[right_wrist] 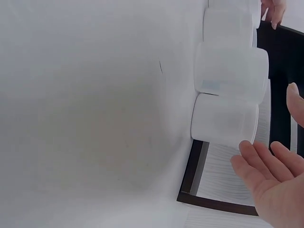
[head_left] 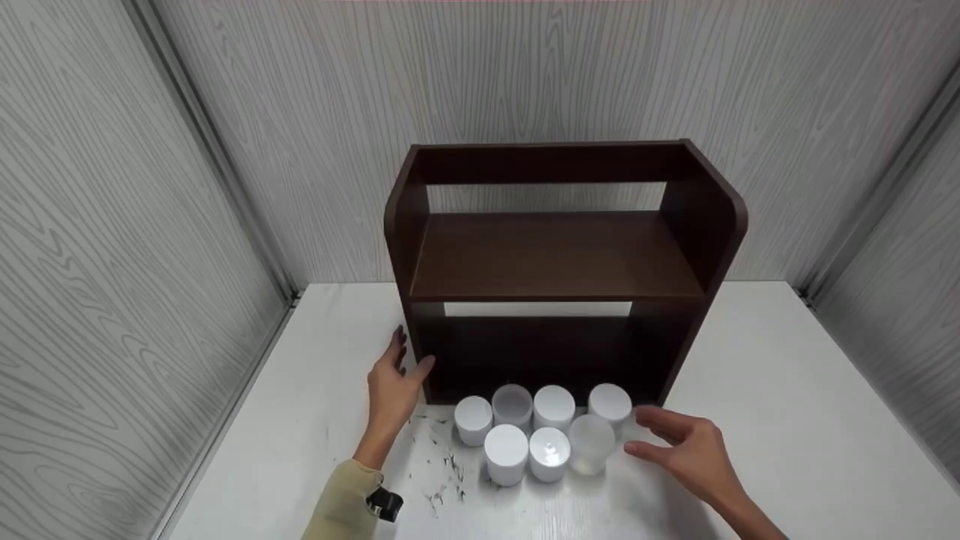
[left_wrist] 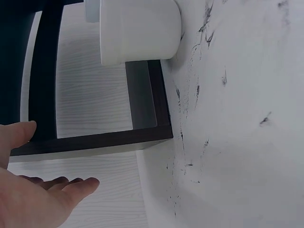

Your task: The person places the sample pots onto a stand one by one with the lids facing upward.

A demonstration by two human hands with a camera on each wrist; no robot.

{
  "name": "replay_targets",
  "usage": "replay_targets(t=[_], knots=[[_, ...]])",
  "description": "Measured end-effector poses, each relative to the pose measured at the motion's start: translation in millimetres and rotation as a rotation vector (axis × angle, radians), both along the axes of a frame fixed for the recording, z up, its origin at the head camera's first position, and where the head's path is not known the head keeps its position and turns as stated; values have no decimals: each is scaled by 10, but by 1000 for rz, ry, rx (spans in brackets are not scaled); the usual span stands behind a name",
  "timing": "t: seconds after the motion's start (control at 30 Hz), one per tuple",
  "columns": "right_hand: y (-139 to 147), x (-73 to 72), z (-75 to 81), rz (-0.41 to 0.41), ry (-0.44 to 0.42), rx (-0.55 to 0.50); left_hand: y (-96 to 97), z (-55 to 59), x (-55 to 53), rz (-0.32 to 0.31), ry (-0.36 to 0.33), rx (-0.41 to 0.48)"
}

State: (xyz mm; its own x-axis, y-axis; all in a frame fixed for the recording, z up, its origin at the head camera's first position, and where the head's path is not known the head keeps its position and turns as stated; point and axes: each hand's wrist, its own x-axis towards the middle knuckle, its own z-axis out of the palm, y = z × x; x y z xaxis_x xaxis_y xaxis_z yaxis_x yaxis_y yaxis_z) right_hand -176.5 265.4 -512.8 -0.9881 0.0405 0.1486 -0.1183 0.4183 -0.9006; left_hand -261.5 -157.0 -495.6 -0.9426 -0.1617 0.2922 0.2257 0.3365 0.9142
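Observation:
My left hand (head_left: pixel 393 390) is at the left side panel of a dark brown two-tier wooden shelf (head_left: pixel 555 255). Its thumb lies over the panel's front edge, and its fingers extend along the outer side. Several white cylindrical jars (head_left: pixel 506 454) stand upright in two close rows before the shelf's lower opening. Two of them look translucent, among them a frosted jar (head_left: pixel 592 444) at the front right. Beside the right end of the rows is my right hand (head_left: pixel 686 450), its fingers loosely bent. In the right wrist view its fingertips (right_wrist: pixel 246 145) come right beside the nearest white jar (right_wrist: pixel 224 118).
The shelf stands on a white table (head_left: pixel 300 420) against a grey wood-grain back wall (head_left: pixel 525 75). Similar panels rise on the left (head_left: pixel 112 225) and right. Dark scuff marks (head_left: pixel 450 465) streak the tabletop left of the jars.

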Motion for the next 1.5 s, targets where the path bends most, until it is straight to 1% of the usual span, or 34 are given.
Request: replay_targets(t=[0.17, 0.3, 0.47, 0.6, 0.9, 1.13, 1.3, 1.5], knots=[[43, -87, 0, 2, 9, 2, 26, 10, -40, 12, 16, 12], [75, -166, -10, 30, 28, 6, 54, 29, -62, 20, 37, 11], [113, -267, -47, 94, 68, -61, 88, 39, -86, 25, 45, 15], [142, -365, -90, 143, 66, -96, 110, 49, -102, 27, 45, 20], [203, -555, -192, 277, 54, -112, 141, 66, -134, 35, 49, 23], [234, -650, -231, 359, 54, -99, 135, 68, -127, 47, 39, 13], [235, -692, -247, 374, 33, -69, 143, 57, -121, 42, 43, 28], [225, -726, -258, 379, 25, -47, 159, 63, -127, 47, 42, 20]])
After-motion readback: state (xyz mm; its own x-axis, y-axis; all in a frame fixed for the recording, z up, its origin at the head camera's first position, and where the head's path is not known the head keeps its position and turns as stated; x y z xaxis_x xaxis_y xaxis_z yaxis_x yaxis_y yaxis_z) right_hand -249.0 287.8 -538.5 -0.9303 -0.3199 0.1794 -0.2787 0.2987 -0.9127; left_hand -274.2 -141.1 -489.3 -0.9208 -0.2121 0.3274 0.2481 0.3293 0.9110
